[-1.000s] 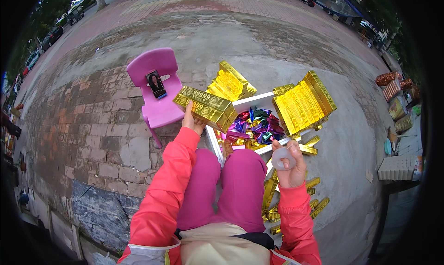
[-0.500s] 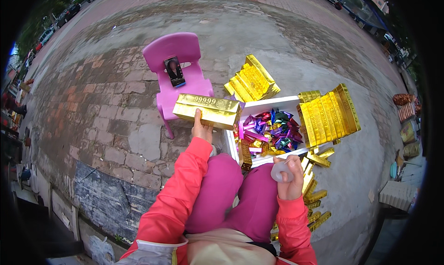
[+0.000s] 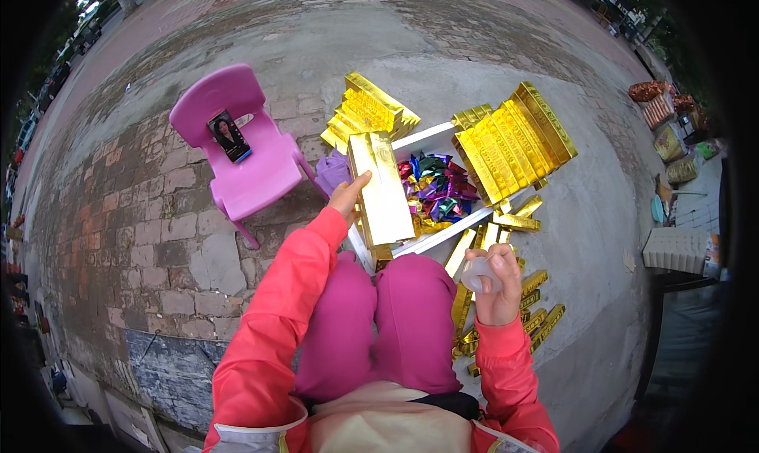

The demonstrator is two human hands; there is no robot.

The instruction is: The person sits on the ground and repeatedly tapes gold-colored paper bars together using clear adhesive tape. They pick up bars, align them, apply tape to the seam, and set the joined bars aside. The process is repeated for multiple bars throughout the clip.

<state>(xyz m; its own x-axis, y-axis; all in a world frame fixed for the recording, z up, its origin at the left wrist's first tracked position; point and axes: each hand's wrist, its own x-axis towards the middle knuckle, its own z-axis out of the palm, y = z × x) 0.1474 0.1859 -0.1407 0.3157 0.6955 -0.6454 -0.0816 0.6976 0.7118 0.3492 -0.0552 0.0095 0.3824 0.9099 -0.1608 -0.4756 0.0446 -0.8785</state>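
Observation:
My left hand is closed on the left side of a long gold box, its thumb on the top face. That box is held lengthwise over the left part of a white tray. Shiny foil-wrapped pieces in red, blue, green and purple fill the tray. Off the tray's near right corner, my right hand is raised with its fingers curled round a roll of clear tape. The underside of the gold box is hidden.
Stacked gold boxes stand behind the tray and at its right. Several slim gold bars lie on the ground near my right hand. At left is a pink chair bearing a phone; a purple cloth lies beside it.
My left hand has turned the gold box from crosswise to lengthwise and brought it over the tray. My right hand still keeps the tape roll. The whole view has shifted.

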